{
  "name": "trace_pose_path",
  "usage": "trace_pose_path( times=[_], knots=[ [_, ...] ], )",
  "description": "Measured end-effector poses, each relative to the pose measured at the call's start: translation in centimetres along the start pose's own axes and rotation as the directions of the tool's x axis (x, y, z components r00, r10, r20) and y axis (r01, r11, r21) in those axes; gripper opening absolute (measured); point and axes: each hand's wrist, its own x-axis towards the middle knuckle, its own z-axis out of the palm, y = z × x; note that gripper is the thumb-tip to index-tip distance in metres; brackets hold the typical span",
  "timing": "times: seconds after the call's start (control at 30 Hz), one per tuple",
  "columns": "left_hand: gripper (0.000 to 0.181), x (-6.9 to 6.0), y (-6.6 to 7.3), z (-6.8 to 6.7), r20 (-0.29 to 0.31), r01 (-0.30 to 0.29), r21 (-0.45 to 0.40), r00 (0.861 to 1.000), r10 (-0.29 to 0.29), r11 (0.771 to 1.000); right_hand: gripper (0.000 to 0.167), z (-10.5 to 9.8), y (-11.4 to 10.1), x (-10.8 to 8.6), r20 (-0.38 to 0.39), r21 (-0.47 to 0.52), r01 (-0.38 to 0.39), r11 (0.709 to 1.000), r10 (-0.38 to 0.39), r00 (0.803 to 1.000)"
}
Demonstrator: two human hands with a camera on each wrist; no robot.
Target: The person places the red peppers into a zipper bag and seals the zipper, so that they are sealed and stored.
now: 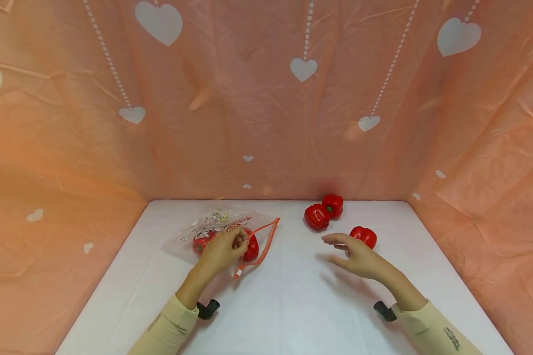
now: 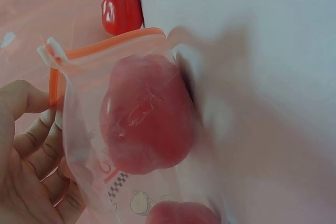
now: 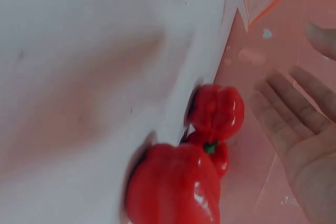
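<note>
Left hand [image 1: 223, 249]: pinching bag [image 1: 225, 221], two peppers [image 1: 252, 249] inside. Right hand [image 1: 357, 255]: empty, relaxed, near loose pepper [image 1: 365, 236]. Bagging apparently underway; next calls for grasping.

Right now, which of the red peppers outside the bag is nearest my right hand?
The rightmost loose pepper in the head view, partly hidden behind your right hand; it sits alone, while the other two sit close together farther back.

There are 5 red peppers [image 1: 317, 217]: 3 lie outside, and 2 are inside 1 transparent bag [image 1: 219, 215]. There are also 1 left hand [image 1: 225, 249], 1 right hand [image 1: 360, 257], 2 sleeves [image 1: 171, 323] and 1 worktop [image 1: 288, 305].
</note>
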Motion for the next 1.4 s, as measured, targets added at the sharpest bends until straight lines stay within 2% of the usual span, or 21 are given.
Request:
trace_pose_path(
  times=[0.17, 0.47, 0.7, 1.03, 1.4],
  knots=[
    [0.009, 0.0, 0.0, 0.0, 0.002, 0.001, -0.001, 1.000, -0.001, 1.000, 0.050, -0.9, 0.5, -0.4, -0.023, -0.062, -0.006, 0.998, 0.004, 1.000],
    [0.009, -0.1, 0.0, -0.1, -0.005, 0.002, -0.007, 1.000, -0.002, 1.000, 0.047, -2.8, 1.9, -0.8, -0.110, -0.177, 0.023, 0.984, -0.043, 0.993],
    [0.008, -0.1, -0.2, -0.2, -0.011, -0.005, -0.002, 1.000, 0.005, 1.000, 0.049, -3.6, 2.8, -0.6, -0.128, -0.166, -0.056, 0.984, 0.034, 0.991],
    [0.008, -0.1, -0.2, -0.3, -0.012, 0.001, -0.015, 1.000, -0.001, 1.000, 0.051, -4.1, 4.3, -0.4, -0.135, -0.176, -0.066, 0.982, 0.043, 0.990],
    [0.008, -0.3, -0.2, -0.3, -0.026, -0.013, -0.016, 1.000, 0.013, 1.000, 0.065, -4.3, 5.6, -0.3, -0.091, -0.136, -0.196, 0.971, 0.185, 0.978]
  ],
)
